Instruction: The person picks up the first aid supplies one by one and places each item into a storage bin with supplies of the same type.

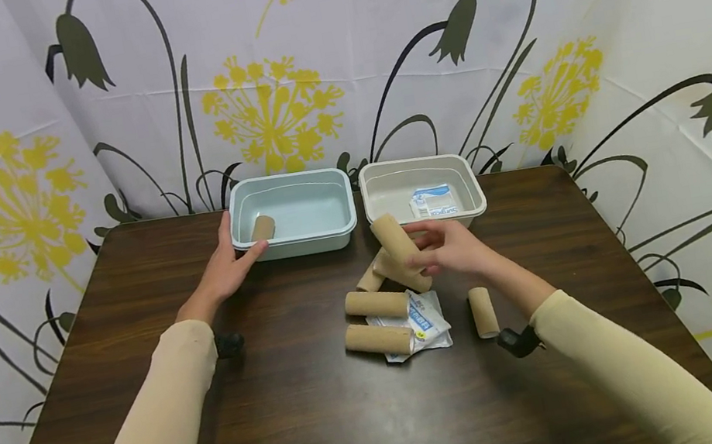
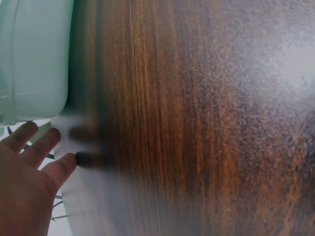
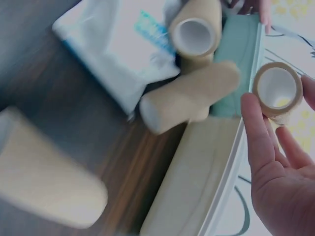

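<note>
Cardboard tube (image 1: 394, 239) pinched in the right hand (image 1: 450, 246)

The pinched tube is just right of centre in the head view, near the beige tub (image 1: 386, 189). The left hand (image 1: 223, 270), fingers extended, touches the blue tub (image 1: 314, 245), left of centre. Other tubes (image 1: 378, 338) and white packets (image 1: 427, 320) lie mid-frame on the table (image 1: 334, 430).

- One dark brown wooden table (image 1: 320, 432).
- One left hand (image 1: 224, 269), one right hand (image 1: 454, 246).
- Two rectangular plastic bins: one light blue bin (image 1: 309, 218) at far left, one off-white bin (image 1: 385, 187) at far right.
- Seven hollow brown cardboard tubes (image 1: 373, 304): one in the light blue bin, one in the right hand, four grouped in the middle, one apart at right.
- White printed packets (image 1: 424, 316): at least two in the middle, at least one in the off-white bin; exact count unclear.
</note>
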`<state>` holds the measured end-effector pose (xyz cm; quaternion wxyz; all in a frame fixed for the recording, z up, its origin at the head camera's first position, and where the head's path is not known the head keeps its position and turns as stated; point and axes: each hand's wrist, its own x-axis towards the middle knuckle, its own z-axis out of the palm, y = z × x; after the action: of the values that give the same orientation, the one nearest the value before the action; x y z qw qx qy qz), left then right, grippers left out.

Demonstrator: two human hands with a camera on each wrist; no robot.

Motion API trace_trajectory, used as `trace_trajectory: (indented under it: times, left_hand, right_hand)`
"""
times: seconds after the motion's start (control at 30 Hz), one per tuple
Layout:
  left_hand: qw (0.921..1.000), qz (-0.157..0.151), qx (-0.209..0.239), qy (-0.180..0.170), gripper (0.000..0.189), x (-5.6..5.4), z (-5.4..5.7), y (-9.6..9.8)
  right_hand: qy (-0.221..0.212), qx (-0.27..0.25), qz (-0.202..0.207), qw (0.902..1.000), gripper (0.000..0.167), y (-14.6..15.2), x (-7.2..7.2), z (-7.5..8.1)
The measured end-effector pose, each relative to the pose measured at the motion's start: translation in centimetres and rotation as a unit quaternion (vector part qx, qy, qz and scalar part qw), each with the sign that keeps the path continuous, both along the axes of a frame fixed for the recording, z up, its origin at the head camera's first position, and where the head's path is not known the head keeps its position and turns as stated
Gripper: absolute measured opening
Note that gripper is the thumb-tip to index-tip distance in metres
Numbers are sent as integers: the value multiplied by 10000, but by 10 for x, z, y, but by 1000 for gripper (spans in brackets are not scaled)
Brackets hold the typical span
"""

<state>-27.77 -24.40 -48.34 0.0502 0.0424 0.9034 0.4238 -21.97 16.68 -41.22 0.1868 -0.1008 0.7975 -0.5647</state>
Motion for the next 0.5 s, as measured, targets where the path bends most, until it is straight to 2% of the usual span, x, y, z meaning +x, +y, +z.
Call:
trace_trajectory:
  times: [0.1,0.23,0.5]
  left_hand:
    - [10000,13,-11,-26,101,1,0,-2]
    - [10000,-8,-4,-82,100,3,3,-1]
    - [9999,-12,6,-138,99,7,8,0]
  right_hand:
    - [-420,-374,-199,9982,63,-17,-8,4]
    - [-765,-767,-504,9928,63,-38,-22,6]
    - [-1085,-1277,-1173,9789,62,-79,-46,8]
